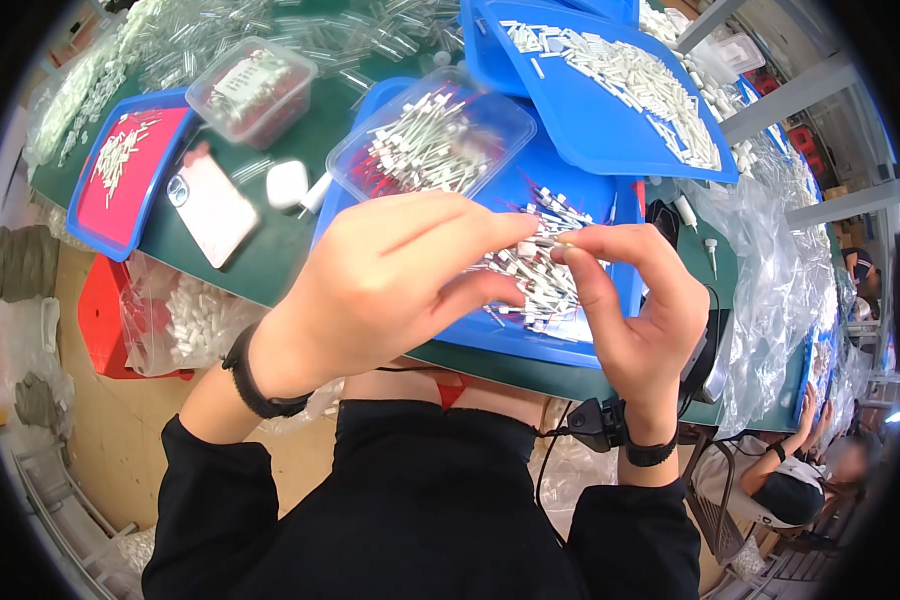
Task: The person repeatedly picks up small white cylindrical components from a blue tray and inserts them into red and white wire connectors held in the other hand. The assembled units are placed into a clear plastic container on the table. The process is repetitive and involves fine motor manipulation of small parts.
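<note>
My right hand [642,310] pinches a small, slender whitish piece [558,246] between thumb and forefinger, above a blue tray [580,352]. Close by on the left, my left hand [395,265] has its forefinger stretched toward that piece. A gap shows between its forefinger and thumb tips. Below the fingers lies a pile of small white pieces with thin dark and red leads [545,300]. Behind my left hand, a clear plastic tub [515,125] holds more white pieces with leads, partly resting over the tray.
A tilted blue tray of short white tubes [640,95] stands at the back right. On the left are a phone [215,212], a white rounded case [287,185], a lidded clear box [255,92] and a red-bottomed tray [135,195]. Plastic bags [775,290] lie right; a co-worker [780,480] sits beyond.
</note>
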Demonstrator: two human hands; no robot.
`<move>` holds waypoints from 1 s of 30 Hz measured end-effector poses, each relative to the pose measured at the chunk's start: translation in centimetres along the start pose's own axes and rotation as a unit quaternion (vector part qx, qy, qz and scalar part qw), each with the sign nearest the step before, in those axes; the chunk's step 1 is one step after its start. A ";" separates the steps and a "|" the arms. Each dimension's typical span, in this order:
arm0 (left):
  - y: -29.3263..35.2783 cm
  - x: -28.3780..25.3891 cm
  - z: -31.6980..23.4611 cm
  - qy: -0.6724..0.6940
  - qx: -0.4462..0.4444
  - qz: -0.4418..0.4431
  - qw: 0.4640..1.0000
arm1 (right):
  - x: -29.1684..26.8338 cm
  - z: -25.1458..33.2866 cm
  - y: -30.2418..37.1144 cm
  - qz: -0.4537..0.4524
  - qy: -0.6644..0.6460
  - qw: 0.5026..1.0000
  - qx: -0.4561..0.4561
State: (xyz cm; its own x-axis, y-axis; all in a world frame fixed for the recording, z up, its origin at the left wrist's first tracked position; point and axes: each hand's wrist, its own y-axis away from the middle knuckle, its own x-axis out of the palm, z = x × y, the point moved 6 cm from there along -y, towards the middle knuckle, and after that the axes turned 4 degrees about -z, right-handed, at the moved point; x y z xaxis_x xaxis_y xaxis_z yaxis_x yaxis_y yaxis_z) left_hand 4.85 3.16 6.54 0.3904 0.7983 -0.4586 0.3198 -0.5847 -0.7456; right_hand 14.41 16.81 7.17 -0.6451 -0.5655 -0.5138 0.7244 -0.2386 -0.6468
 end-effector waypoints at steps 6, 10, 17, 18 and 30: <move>0.2 -0.2 0.1 0.000 0.011 -0.005 1.000 | 0.2 0.2 0.1 0.007 -0.009 1.000 -0.023; 0.3 -0.5 -0.2 0.017 -0.003 -0.003 1.000 | 0.3 1.2 -0.1 -0.002 0.012 0.996 -0.083; 0.6 -0.4 -0.3 0.022 0.010 0.010 1.000 | 0.7 1.6 0.1 0.021 0.030 0.994 -0.105; 0.7 -0.3 -0.3 0.023 0.009 0.015 1.000 | 0.8 1.7 0.1 0.022 0.035 0.993 -0.114; 0.0 1.8 5.2 -0.022 -0.079 0.117 0.990 | 2.0 -1.9 -0.1 0.118 0.182 0.970 -0.114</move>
State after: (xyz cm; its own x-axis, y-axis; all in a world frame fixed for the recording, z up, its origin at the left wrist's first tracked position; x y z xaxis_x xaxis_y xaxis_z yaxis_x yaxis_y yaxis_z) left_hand 1.10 5.33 3.19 0.4339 0.6411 -0.6330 0.3573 -0.7675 -0.5323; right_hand 12.58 17.27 5.16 -0.5406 -0.2575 -0.8009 0.8167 0.0679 -0.5730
